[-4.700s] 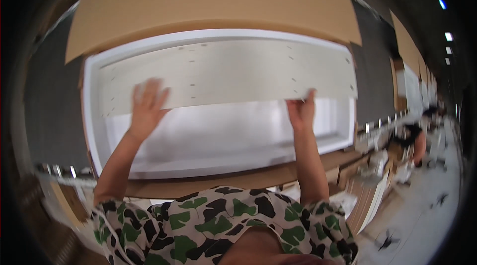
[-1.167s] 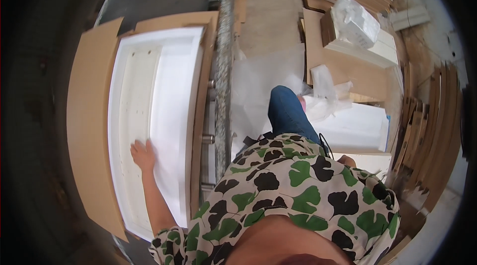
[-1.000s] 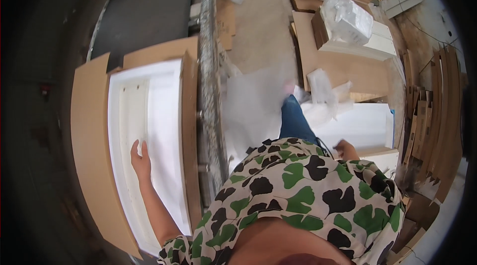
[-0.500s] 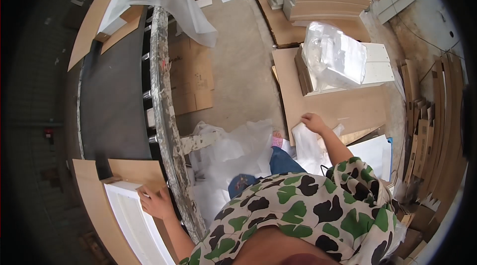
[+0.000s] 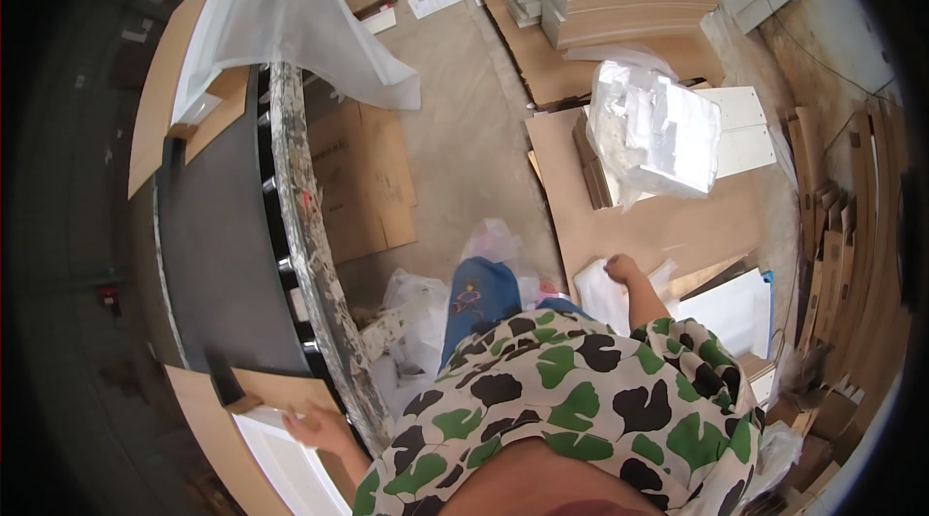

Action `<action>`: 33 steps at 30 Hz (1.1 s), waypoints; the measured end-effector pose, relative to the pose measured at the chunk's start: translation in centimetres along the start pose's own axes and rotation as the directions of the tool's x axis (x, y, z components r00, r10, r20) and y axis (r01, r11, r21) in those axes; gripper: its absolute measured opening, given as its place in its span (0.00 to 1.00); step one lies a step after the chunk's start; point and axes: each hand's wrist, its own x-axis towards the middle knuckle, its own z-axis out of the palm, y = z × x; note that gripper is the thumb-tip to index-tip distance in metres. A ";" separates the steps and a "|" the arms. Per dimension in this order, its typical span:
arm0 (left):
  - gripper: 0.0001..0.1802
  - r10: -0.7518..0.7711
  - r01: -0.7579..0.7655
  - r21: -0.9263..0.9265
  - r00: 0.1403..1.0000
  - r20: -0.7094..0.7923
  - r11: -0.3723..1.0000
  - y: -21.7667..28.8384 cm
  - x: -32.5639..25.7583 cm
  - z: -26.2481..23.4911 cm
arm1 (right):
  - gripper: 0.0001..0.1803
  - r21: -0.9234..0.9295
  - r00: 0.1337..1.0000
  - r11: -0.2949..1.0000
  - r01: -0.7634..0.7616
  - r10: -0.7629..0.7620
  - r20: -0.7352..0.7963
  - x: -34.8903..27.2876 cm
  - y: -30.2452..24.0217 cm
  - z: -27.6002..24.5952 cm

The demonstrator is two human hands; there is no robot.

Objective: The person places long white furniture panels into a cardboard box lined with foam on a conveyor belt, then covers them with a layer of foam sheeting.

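Observation:
At the lower left, my left hand [image 5: 321, 431] is over the end of a white framed panel [image 5: 281, 453] in an open cardboard carton [image 5: 208, 419]. Its fingers are slightly blurred but apart, and they hold nothing that I can see. The carton rests on the black conveyor belt [image 5: 215, 265]. My right hand [image 5: 629, 274] is closed on the upper edge of a white foam sheet [image 5: 602, 295], which hangs down beside my leg. A flat brown cardboard sheet [image 5: 668, 231] lies just beyond that hand.
A chipped metal rail [image 5: 295, 177] runs along the belt. Farther up, another carton [image 5: 208, 124] lies under draped foam [image 5: 310, 23]. White boards [image 5: 745, 119] carry a clear plastic bag of white pieces [image 5: 658, 129]. Crumpled foam [image 5: 416, 298] and flattened cardboard [image 5: 358, 177] lie on the floor.
My left leg has come forward over the crumpled foam. My left hand has come off the panel's corner with its fingers more spread. My right hand still grips the foam sheet.

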 end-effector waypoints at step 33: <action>0.21 -0.010 0.378 0.159 -0.367 0.930 0.912 34.7 13.3 28.0 | 0.31 0.974 0.484 0.063 -0.219 0.874 0.052 41.3 4.7 -17.6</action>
